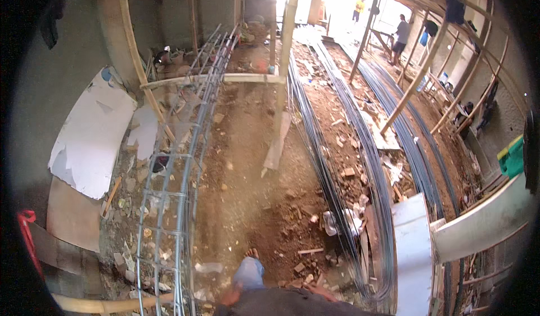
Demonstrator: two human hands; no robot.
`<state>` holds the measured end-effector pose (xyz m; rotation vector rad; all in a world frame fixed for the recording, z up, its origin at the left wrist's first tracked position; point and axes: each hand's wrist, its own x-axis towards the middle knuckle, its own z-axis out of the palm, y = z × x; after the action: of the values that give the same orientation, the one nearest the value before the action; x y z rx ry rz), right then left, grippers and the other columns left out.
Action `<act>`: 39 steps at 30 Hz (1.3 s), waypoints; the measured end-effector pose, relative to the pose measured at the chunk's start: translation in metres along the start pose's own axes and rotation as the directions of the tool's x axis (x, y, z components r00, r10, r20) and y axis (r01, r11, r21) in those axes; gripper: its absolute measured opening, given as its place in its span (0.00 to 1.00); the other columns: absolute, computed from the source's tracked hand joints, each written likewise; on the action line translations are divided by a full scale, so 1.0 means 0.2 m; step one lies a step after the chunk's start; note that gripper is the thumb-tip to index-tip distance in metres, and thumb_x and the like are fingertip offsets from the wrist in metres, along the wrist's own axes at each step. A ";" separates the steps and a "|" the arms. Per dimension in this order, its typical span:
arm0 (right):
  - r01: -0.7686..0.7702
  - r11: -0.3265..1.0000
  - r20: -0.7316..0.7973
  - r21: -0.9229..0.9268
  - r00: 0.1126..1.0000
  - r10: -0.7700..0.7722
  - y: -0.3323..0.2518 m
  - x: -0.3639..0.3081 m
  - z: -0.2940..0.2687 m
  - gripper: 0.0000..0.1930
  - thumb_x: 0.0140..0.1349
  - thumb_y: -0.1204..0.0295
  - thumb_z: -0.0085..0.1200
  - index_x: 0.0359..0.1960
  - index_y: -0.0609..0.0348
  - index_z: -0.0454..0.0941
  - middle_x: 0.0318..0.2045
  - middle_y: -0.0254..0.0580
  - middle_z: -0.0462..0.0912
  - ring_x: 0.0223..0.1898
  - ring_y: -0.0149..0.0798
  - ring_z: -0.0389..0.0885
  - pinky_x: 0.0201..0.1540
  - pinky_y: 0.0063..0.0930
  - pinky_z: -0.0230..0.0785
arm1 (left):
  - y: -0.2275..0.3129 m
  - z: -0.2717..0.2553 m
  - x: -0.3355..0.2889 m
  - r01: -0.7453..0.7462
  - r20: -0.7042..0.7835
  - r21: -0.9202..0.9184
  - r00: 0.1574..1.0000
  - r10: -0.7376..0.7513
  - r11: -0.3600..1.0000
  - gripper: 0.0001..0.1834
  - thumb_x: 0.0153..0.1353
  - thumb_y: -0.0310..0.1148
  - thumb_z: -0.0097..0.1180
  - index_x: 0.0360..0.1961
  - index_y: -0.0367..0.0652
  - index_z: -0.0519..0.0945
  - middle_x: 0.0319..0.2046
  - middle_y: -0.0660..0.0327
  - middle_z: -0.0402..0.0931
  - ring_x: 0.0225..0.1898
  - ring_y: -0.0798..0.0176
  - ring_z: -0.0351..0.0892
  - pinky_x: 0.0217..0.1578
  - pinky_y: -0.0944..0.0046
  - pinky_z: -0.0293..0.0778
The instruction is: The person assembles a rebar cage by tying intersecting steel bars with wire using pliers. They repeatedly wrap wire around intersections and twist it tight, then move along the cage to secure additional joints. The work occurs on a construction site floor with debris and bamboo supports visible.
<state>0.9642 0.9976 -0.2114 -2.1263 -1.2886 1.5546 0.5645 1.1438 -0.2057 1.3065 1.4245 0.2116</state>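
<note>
Both of my hands show only in part at the lower edge, beside my dark shirt. My left hand (230, 297) is blurred and hangs near my blue-clad leg (249, 273); its fingers cannot be made out. Over the rubble on the other side is my right hand (320, 292), also smeared, with nothing plainly seen in it. A long rebar cage (181, 195) of bars tied with square stirrups lies to the left of me. Bundles of long steel bars (324, 178) run along the ground on my right. My bare foot (252, 253) is on the brown dirt.
Bamboo posts (286, 51) stand ahead, with a horizontal pole (228, 78) crossing the rebar cage. A torn white board (93, 136) leans at the left wall. Nearby right is a pale panel (413, 254). Broken bricks litter the soil. A person (401, 34) stands far right.
</note>
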 end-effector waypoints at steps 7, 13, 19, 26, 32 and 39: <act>-0.324 0.890 -0.332 0.321 0.842 0.426 -0.52 0.13 -0.35 0.35 0.71 0.37 0.55 0.54 0.61 0.85 0.46 0.58 0.88 0.48 0.56 0.87 0.50 0.51 0.77 | 0.22 -0.29 0.40 -0.076 0.260 -0.003 0.963 0.074 0.997 0.43 0.76 0.67 0.47 0.72 0.38 0.74 0.61 0.50 0.80 0.48 0.53 0.79 0.49 0.46 0.76; -0.327 0.716 -0.413 0.616 0.640 0.648 -0.64 -0.07 -0.39 0.36 0.72 0.35 0.51 0.52 0.60 0.86 0.42 0.57 0.88 0.47 0.54 0.86 0.51 0.49 0.75 | 0.62 -0.48 0.43 0.116 0.188 -0.058 0.977 -0.103 0.992 0.41 0.76 0.67 0.48 0.67 0.38 0.77 0.58 0.51 0.82 0.47 0.54 0.80 0.49 0.48 0.77; -0.312 0.551 -0.342 0.774 0.526 0.778 -0.69 0.13 -0.55 0.38 0.74 0.33 0.46 0.50 0.59 0.88 0.39 0.56 0.89 0.46 0.51 0.86 0.51 0.48 0.74 | 1.28 -0.46 0.73 0.221 0.181 -0.088 0.962 -0.202 0.971 0.40 0.76 0.66 0.49 0.63 0.37 0.79 0.55 0.51 0.83 0.46 0.55 0.81 0.49 0.50 0.76; -0.288 0.521 -0.350 0.803 0.480 0.804 -0.72 0.55 -1.24 0.37 0.71 0.33 0.51 0.36 0.62 0.84 0.33 0.63 0.86 0.43 0.65 0.87 0.46 0.55 0.74 | 2.15 -0.21 1.33 0.225 0.204 0.023 0.953 -0.225 0.974 0.38 0.76 0.65 0.50 0.59 0.36 0.82 0.51 0.52 0.84 0.45 0.56 0.82 0.49 0.52 0.76; -0.217 0.252 -0.137 0.943 0.435 0.890 -0.73 0.58 -1.97 0.36 0.72 0.36 0.53 0.47 0.64 0.84 0.43 0.64 0.85 0.49 0.59 0.86 0.54 0.50 0.74 | 2.93 0.09 1.67 0.178 0.286 0.092 0.938 -0.197 0.980 0.37 0.76 0.65 0.51 0.55 0.35 0.84 0.48 0.53 0.86 0.44 0.57 0.83 0.49 0.55 0.76; -0.147 0.241 -0.186 0.959 0.314 0.931 -0.67 0.46 -2.29 0.35 0.72 0.37 0.54 0.47 0.64 0.84 0.43 0.63 0.86 0.49 0.58 0.86 0.54 0.50 0.74 | 3.64 0.41 1.88 0.139 0.424 0.017 0.896 -0.133 0.990 0.37 0.76 0.64 0.52 0.51 0.34 0.87 0.44 0.53 0.87 0.43 0.58 0.84 0.49 0.57 0.76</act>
<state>1.2902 1.2885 0.0031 -2.1270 0.7439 0.7444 1.1377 1.6597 0.0808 1.1492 1.1294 -0.1521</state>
